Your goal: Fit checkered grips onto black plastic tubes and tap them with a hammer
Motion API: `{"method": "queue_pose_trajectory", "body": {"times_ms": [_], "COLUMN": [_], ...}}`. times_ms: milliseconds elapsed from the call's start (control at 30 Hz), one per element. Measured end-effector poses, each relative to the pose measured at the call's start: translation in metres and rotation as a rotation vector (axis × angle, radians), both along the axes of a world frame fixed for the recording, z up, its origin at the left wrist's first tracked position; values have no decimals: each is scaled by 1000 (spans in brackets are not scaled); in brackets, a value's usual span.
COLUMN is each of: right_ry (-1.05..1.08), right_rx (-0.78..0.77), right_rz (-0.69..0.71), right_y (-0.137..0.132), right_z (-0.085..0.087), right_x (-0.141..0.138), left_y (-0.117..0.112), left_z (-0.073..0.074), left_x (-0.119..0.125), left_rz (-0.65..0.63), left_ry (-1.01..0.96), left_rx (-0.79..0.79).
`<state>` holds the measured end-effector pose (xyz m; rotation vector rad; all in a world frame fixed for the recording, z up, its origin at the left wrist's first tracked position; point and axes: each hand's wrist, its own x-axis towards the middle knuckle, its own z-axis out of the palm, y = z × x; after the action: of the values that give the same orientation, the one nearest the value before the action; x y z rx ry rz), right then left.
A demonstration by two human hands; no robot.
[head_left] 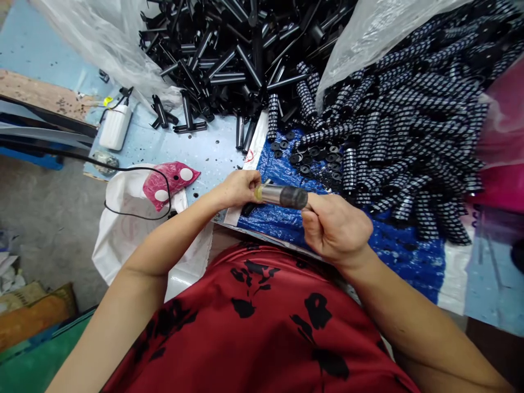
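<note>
A two-faced mallet (275, 194) with a metal barrel, a black end and a yellowish end lies across the space between my hands. My right hand (338, 226) is closed in a fist behind its black end; the handle is mostly hidden. At the yellowish end, my left hand (239, 188) is closed, thumb and fingers pinched together. A dark part (249, 208) shows just below those fingertips, largely hidden by the mallet and hand. Both hands are over the front edge of the blue sheet (282, 224).
Black tubular parts (229, 71) are heaped at the back. Black-and-white patterned grips (393, 136) fill the right side. Small black discs (305, 158) lie between. On the left are a white bottle (115, 126), a black cable (135, 168) and a pink packet (170, 183).
</note>
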<state>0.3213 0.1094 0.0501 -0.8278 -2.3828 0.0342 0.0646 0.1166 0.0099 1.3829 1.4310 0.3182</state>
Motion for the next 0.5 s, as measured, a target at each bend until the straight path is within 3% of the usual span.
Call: {"method": "queue_pose_trajectory", "body": {"times_ms": [67,200,367,500], "right_ry": [-103,-398,-178,-277], "right_rx": [-43,-325,-181,-135], "right_rz": [-73,-156,65,206], "right_y": [2,6,-10,-24], "right_z": [-5,-12,-3,-11], "right_x": [0,2,-3,-6], "left_y": [2,3,2,4], "left_z": [-3,-11,-7,-3], "left_x": [-1,-1,-3,6], "left_rz": [16,41,-5,-31], "left_ry": [-40,-67,-33,75], "left_rx": [-35,-35,33,44]}}
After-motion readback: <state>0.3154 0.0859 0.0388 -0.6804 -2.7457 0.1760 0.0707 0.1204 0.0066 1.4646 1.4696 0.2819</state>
